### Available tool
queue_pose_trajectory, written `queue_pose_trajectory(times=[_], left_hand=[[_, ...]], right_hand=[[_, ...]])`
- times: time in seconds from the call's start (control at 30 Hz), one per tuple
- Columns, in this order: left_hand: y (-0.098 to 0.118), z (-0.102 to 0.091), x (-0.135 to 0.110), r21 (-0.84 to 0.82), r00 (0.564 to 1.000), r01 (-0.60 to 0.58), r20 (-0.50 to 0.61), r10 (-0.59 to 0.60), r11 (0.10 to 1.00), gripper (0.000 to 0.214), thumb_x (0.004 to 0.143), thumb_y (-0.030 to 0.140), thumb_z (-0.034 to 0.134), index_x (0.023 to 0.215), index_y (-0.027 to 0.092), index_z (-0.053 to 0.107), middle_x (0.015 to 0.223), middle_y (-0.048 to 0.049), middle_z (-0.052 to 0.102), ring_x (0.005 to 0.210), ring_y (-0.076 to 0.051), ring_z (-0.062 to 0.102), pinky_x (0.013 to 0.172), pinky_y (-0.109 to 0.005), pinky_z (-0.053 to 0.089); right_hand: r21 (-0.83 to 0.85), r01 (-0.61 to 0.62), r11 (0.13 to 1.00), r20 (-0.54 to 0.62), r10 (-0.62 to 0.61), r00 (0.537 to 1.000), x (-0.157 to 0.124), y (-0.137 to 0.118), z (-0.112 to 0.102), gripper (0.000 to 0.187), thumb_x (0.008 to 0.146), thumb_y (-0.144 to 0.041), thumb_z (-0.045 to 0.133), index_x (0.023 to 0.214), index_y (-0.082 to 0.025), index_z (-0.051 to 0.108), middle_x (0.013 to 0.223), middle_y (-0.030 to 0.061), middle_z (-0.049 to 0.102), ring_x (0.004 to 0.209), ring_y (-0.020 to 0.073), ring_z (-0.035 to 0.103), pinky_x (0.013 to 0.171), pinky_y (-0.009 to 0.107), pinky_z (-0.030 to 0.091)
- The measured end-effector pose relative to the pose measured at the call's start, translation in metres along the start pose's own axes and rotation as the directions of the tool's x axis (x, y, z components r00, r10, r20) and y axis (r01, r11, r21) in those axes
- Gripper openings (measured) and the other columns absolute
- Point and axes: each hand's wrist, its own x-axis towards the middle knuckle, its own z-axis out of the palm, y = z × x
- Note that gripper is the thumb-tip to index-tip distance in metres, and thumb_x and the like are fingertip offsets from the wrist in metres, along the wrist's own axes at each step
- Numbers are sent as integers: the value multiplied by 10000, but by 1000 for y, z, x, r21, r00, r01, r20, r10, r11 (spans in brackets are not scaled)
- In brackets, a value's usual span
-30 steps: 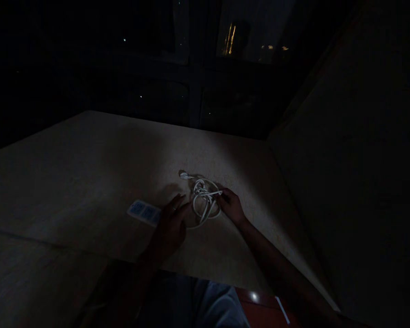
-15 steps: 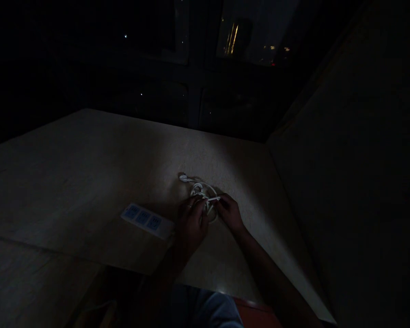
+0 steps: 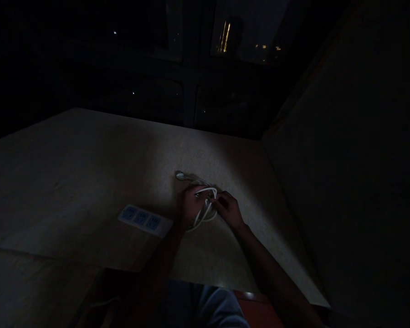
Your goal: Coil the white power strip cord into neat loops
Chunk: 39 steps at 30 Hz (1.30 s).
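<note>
A white power cord [image 3: 202, 220] lies in loops between my two hands above the pale surface. My left hand [image 3: 191, 203] is closed around part of the looped cord, its fingers partly hidden by the strands. On the right side of the loops, my right hand [image 3: 228, 208] pinches the cord with thumb and fingers. The cord's plug [image 3: 180, 175] rests on the surface just beyond my left hand. To the left lies a white power strip [image 3: 144, 220] with blue sockets, its right end close to my left forearm.
The pale tabletop [image 3: 123, 155] stretches out to the left, with a seam near its front. A dark wall [image 3: 328, 159] bounds the right side. Dark window panes [image 3: 249, 32] with small lights stand behind. My legs [image 3: 218, 307] are below the front edge.
My left hand has turned and moved slightly up, and the cord loops now spread over it and below it. My right hand stays at the right of the loops. The view has shifted slightly.
</note>
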Motion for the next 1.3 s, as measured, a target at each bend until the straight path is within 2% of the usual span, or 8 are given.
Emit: queue_pose_trajectory(times=[0.23, 0.47, 0.67, 0.8, 0.9, 1.03, 1.17, 1.3], left_hand=[[4, 1, -2, -477, 948, 226, -92, -303, 849, 306, 638, 350, 761, 841, 125, 718, 817, -65, 716, 749, -188, 662, 698, -282, 520], [0, -3, 2, -628, 900, 136, -244, -360, 766, 283, 578, 280, 764, 812, 152, 669, 802, -36, 698, 738, -158, 649, 682, -257, 504], [-10, -7, 4, -523, 886, 149, -306, -348, 839, 346, 583, 290, 789, 867, 144, 656, 803, -43, 693, 744, -166, 661, 707, -277, 515], [-19, -10, 3, -271, 898, 97, -391, -201, 958, 227, 680, 328, 747, 811, 150, 695, 842, -60, 700, 785, -171, 656, 757, -286, 509], [-20, -10, 1, -122, 910, 52, -404, -98, 991, 218, 720, 354, 735, 821, 161, 725, 873, -60, 703, 826, -174, 645, 787, -282, 495], [-13, -7, -2, -175, 949, 50, -299, -101, 983, 256, 735, 376, 731, 876, 162, 741, 884, -59, 700, 812, -167, 639, 732, -262, 486], [-7, -3, -5, -184, 978, -1, -204, -37, 983, 212, 721, 345, 750, 837, 167, 757, 854, -56, 683, 765, -152, 620, 693, -256, 476], [-9, -3, -4, -198, 987, -13, -160, -20, 980, 198, 713, 351, 775, 820, 184, 776, 833, -56, 682, 754, -158, 621, 673, -266, 484]], right_hand=[[-90, 164, 982, -48, -168, 985, -6, -19, -6, 243, 947, -388, 563, 883, -218, 724, 820, 59, 659, 754, 180, 620, 706, 325, 501], [-85, 214, 973, -140, -224, 964, -8, -18, -15, 261, 954, -385, 529, 955, -223, 733, 929, 89, 675, 866, 217, 628, 782, 372, 507], [175, 21, 984, -220, 18, 975, -2, -6, -12, 291, 897, -471, 568, 912, -199, 667, 883, 64, 636, 846, 207, 609, 779, 335, 494], [252, -53, 966, -207, 108, 972, 1, -4, -16, 260, 855, -448, 619, 927, -203, 665, 879, 56, 644, 831, 203, 603, 771, 324, 485], [203, 52, 978, -196, -12, 980, 3, -12, -24, 205, 869, -397, 615, 936, -217, 685, 954, 66, 643, 939, 216, 602, 860, 352, 477], [4, 214, 977, -100, -213, 972, 3, -27, -29, 282, 882, -394, 635, 1118, -248, 683, 1110, 90, 627, 1084, 244, 575, 950, 409, 462], [-292, 348, 891, 11, -361, 933, 0, -34, -26, 191, 914, -342, 631, 1043, -246, 735, 942, 81, 646, 905, 216, 595, 812, 365, 478], [-416, 374, 829, 17, -404, 915, -2, -32, -25, 214, 965, -310, 559, 1042, -222, 737, 896, 84, 625, 830, 193, 576, 736, 327, 470]])
